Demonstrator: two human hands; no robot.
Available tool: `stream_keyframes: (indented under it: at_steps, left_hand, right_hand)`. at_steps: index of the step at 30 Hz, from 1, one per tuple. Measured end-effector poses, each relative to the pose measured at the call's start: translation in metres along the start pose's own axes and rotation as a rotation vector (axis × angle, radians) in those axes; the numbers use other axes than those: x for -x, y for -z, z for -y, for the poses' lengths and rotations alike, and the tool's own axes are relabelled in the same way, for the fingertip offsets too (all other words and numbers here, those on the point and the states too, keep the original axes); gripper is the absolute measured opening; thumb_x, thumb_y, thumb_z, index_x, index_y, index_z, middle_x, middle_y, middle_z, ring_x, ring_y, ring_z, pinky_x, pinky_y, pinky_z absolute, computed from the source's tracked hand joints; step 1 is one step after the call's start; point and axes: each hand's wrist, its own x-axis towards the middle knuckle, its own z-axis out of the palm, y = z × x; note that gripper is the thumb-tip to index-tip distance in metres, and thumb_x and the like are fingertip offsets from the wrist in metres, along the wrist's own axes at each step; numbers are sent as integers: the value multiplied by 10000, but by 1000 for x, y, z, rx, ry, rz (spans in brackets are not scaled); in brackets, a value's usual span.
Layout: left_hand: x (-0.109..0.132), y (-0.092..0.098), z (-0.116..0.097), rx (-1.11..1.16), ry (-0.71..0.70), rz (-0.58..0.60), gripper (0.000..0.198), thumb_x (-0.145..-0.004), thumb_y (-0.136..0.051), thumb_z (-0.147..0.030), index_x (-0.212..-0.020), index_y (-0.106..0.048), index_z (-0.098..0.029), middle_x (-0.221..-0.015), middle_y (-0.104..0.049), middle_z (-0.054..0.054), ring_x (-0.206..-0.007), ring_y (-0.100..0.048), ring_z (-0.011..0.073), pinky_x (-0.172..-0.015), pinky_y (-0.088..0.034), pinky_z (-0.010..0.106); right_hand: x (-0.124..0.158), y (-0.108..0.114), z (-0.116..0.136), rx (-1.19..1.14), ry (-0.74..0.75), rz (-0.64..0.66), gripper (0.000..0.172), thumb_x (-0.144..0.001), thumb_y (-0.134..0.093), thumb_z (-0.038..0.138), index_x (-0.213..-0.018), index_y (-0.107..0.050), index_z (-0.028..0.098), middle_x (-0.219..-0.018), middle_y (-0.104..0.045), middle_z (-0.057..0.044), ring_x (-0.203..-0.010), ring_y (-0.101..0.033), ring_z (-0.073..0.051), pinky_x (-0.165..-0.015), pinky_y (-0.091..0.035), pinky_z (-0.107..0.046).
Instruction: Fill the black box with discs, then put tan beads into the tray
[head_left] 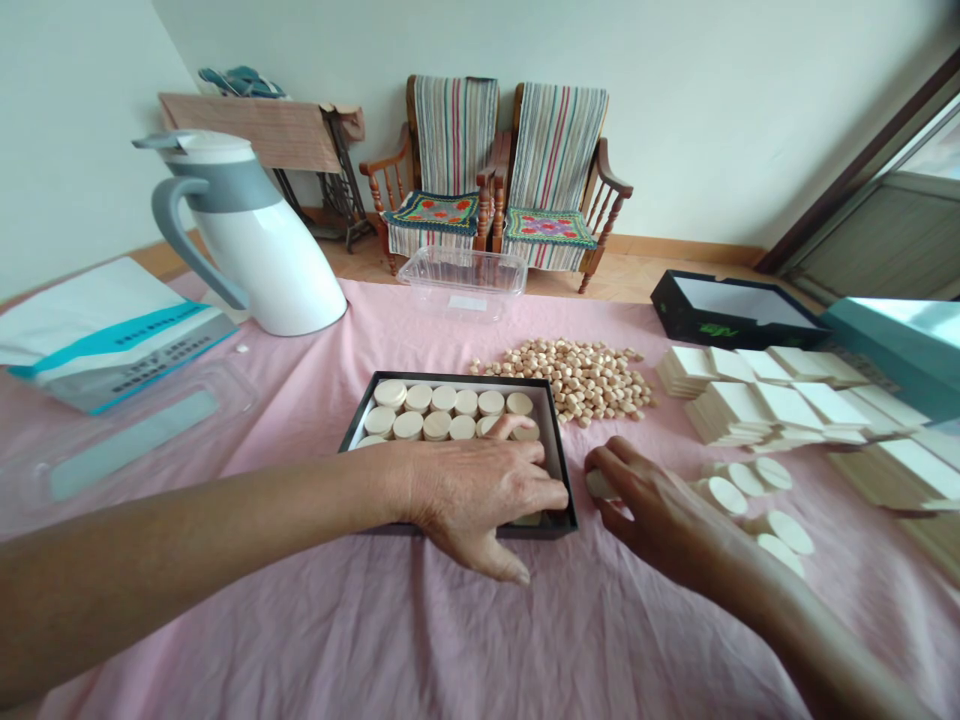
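Observation:
My left hand (491, 492) lies over the right part of a black box (571, 510), palm down with fingers spread and thumb outside the near edge. Rows of round wooden discs (408, 425) fill the box's far side; my hand and forearm cover much of the near side. Just right of the box, my right hand (637, 490) is closed around a small stack of wooden discs (600, 485), held low by the cloth. More stacks of wooden discs (724, 495) lie tipped over beside my right wrist.
Behind the box spreads a pile of small wooden pieces (577, 375). Square wooden tiles (795, 405) are stacked at right, near a black box lid (739, 310). A jug (255, 240), a white packet (112, 330) and a clear plastic tray (465, 280) stand farther off on the pink cloth (315, 620).

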Motion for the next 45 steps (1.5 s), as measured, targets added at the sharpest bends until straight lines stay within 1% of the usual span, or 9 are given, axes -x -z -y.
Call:
stream_keyframes:
  at_steps: [12,20,24,28,33,36,37,41,45]
  left_hand:
    - [-1,-3,1,-1,7,-15,326,-639,-743,-378,-853,-574,-199,-700,-629,26,-802,-519,236,-972,-254,474]
    - [16,27,-5,106,92,-142,443,-741,-679,-458,-1087,-586,-197,-1034,-649,88,-1011,-537,253,-1000,-277,413]
    - [40,42,-10,84,276,-320,358,-811,-609,-437,-1096,-595,-220,-1063,-649,54,-1059,-539,242,-1026,-271,417]
    - [69,39,-16,77,496,-590,299,-820,-583,-410,-1056,-626,-231,-1053,-658,33,-1050,-559,249,-971,-366,391]
    - [101,14,-20,274,806,-1133,250,-854,-534,-417,-1014,-618,-245,-1036,-659,0,-1044,-573,250,-986,-390,403]
    - [119,-10,-9,470,869,-1497,217,-853,-538,-425,-911,-636,-240,-986,-659,-3,-1022,-579,235,-955,-422,369]
    - [124,-18,-4,558,871,-1554,205,-843,-556,-407,-890,-640,-227,-965,-661,4,-996,-586,222,-925,-438,348]
    - [132,-45,11,914,910,-1625,248,-777,-612,-396,-884,-634,-173,-891,-666,29,-848,-616,180,-781,-484,289]
    - [122,-53,6,997,1028,-1508,365,-739,-610,-477,-939,-609,-171,-861,-680,28,-767,-629,195,-625,-476,266]
  right_hand:
    - [2,-3,-2,5,46,-35,193,-715,-449,30,-805,-478,198,-812,-527,-36,-666,-538,-140,-568,-389,-255]
    - [4,-5,-6,-32,40,-31,162,-763,-437,59,-849,-496,183,-851,-514,-53,-679,-550,-150,-597,-406,-271]
    - [6,-4,-8,-54,31,-17,175,-767,-440,55,-866,-499,187,-866,-512,-53,-712,-558,-163,-627,-422,-288]
    - [9,-4,-11,-116,21,-17,193,-811,-461,103,-980,-494,188,-937,-519,-67,-762,-577,-176,-674,-441,-315]
    - [10,-5,-12,-144,13,-23,188,-848,-474,166,-1032,-485,198,-941,-529,-67,-764,-581,-179,-703,-459,-330]
    - [8,-6,-9,-136,14,-29,140,-833,-460,133,-950,-509,192,-894,-533,-65,-740,-570,-177,-683,-460,-322]
    - [7,-7,-8,-136,17,-31,138,-826,-450,114,-921,-514,191,-880,-532,-63,-728,-564,-173,-671,-459,-315]
    - [5,-8,-8,-143,19,-35,164,-796,-437,67,-870,-515,191,-861,-526,-59,-707,-549,-161,-652,-451,-296]
    - [7,-8,-8,-145,7,-43,190,-782,-448,71,-923,-498,188,-902,-523,-65,-735,-555,-167,-667,-447,-301]
